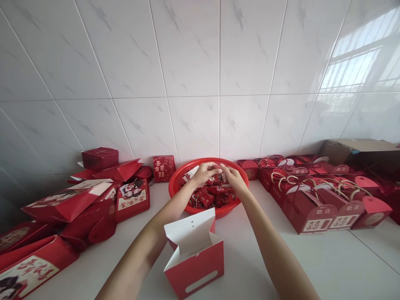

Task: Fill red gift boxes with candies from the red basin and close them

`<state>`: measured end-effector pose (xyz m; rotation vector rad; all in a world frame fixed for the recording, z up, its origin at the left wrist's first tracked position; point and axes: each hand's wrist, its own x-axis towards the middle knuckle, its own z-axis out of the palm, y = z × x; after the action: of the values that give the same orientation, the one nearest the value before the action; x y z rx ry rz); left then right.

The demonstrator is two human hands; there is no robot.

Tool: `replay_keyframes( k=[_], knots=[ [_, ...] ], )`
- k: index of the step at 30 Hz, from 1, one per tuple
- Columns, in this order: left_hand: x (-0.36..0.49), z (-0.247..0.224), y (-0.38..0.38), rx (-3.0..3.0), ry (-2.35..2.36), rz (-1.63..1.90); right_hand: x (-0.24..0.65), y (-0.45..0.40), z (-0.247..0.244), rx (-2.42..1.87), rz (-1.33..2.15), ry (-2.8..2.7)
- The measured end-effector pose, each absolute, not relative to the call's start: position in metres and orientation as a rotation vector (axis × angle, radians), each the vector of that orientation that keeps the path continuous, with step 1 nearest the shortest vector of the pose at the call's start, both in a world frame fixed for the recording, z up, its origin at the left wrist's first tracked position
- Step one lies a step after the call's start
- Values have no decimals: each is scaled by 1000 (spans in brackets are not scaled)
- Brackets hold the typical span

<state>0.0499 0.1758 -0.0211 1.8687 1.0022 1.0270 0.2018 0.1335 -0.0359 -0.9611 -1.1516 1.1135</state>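
Observation:
Both hands hang over a red plastic basket [175,192] filled with small red-wrapped packets [208,199]. My left hand [204,173] has its fingers curled toward the thumb. Close beside it, my right hand [233,178] is bent inward, fingertips drawn together. Whatever lies between the fingertips is too small and too covered to make out. Between my forearms, in front of the basket, stands a red gift box [200,266] with its top flaps open and its white inside showing. I can see no contents in the visible part of it.
Red gift boxes, some flattened or unclosed, are piled at left [71,204]. A small red box [164,168] leans on the tiled wall. At right stand rows of closed red boxes [315,212] with cord handles, a brown cardboard carton [359,146] behind them.

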Motion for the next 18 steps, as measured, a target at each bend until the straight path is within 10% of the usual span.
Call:
replay_keyframes(
  k=[7,18],
  knots=[
    [51,-25,180,1758,878,1182,204,133,-34,-931,1190,-953],
    [70,-27,163,2301,1140,-127,209,144,-38,-919,1133,-715]
  ],
)
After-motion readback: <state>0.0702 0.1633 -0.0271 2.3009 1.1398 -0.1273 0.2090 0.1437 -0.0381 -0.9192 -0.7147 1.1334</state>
